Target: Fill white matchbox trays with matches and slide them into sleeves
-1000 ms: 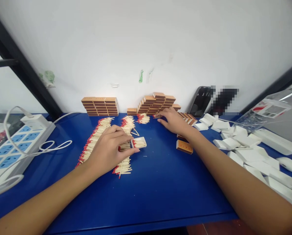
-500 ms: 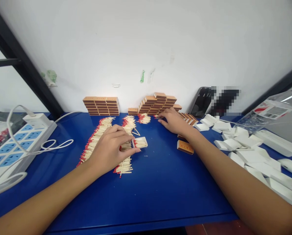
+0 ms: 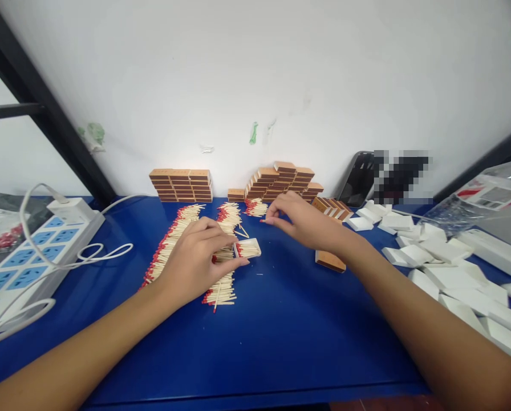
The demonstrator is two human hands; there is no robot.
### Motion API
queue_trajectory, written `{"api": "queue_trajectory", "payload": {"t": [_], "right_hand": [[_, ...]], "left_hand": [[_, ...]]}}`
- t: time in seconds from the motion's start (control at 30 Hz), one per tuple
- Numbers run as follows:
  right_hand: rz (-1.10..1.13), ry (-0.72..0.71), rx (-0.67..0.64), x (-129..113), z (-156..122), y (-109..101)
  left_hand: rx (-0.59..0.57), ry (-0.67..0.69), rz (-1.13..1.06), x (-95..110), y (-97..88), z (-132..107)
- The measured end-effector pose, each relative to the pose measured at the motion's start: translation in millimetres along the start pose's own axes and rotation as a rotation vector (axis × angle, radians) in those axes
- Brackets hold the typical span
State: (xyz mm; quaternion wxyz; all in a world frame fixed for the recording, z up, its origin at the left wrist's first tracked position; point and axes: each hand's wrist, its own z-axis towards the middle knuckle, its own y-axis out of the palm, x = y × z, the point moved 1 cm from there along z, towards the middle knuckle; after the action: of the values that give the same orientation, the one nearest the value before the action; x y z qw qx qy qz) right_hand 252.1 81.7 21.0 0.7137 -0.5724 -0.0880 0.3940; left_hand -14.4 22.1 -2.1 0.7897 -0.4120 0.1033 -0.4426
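My left hand (image 3: 198, 251) rests over the match rows, thumb and fingers closed on the end of a small white matchbox tray (image 3: 249, 249). Matches with red heads lie inside that tray. To its upper right, my right hand (image 3: 298, 220) pinches a match, whose red head (image 3: 262, 221) pokes out past the fingertips; the rest is hidden. A long row of matches (image 3: 167, 248) spreads left of and under my left hand, beside a second row (image 3: 227, 218). A smaller heap of matches (image 3: 256, 208) lies just behind my right fingertips. One brown matchbox (image 3: 330, 261) sits under my right forearm.
Stacked matchboxes (image 3: 181, 185) and a stepped stack (image 3: 281, 181) stand against the wall. More boxes (image 3: 332, 209) lean beside a phone (image 3: 358, 177). White pieces (image 3: 443, 251) are heaped at right. A power strip (image 3: 41, 245) with cables lies at left on the blue table (image 3: 255, 348).
My right hand has come away from the wall-side stack, toward the tray and nearer to me, with a red match head at its fingertips. My left hand keeps hold of the tray.
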Motion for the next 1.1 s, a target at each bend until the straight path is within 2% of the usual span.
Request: {"api": "queue_trajectory", "payload": {"t": [0.13, 0.27, 0.37, 0.43, 0.5, 0.6, 0.67, 0.83, 1.1], "right_hand": [[0.124, -0.100, -0.039, -47, -8, 9], [0.141, -0.142, -0.035, -60, -9, 21], [0.163, -0.113, 0.021, -42, -4, 18], [0.098, -0.030, 0.118, -15, 0, 13], [-0.070, 0.078, 0.174, 20, 2, 8], [-0.301, 0.176, 0.046, 66, 1, 10], [-0.381, 0.202, -0.020, 83, -1, 14], [-0.441, 0.179, -0.012, 90, 0, 20], [-0.370, 0.178, 0.004, 90, 3, 17]], "left_hand": [[-0.001, -0.002, 0.001, 2, -1.0, 0], [-0.018, 0.005, -0.010, 2, -1.5, 1], [-0.014, 0.000, -0.015, 1, -0.6, 0], [-0.004, 0.002, -0.015, 0, 0.1, -1], [0.001, 0.008, -0.016, 0, 0.6, -1], [0.014, 0.020, -0.017, 1, 0.9, -1], [0.021, 0.027, -0.012, 1, 0.8, -1], [0.007, 0.029, 0.002, 2, 0.3, -1], [-0.002, 0.020, 0.001, 1, 0.8, -2]]}}
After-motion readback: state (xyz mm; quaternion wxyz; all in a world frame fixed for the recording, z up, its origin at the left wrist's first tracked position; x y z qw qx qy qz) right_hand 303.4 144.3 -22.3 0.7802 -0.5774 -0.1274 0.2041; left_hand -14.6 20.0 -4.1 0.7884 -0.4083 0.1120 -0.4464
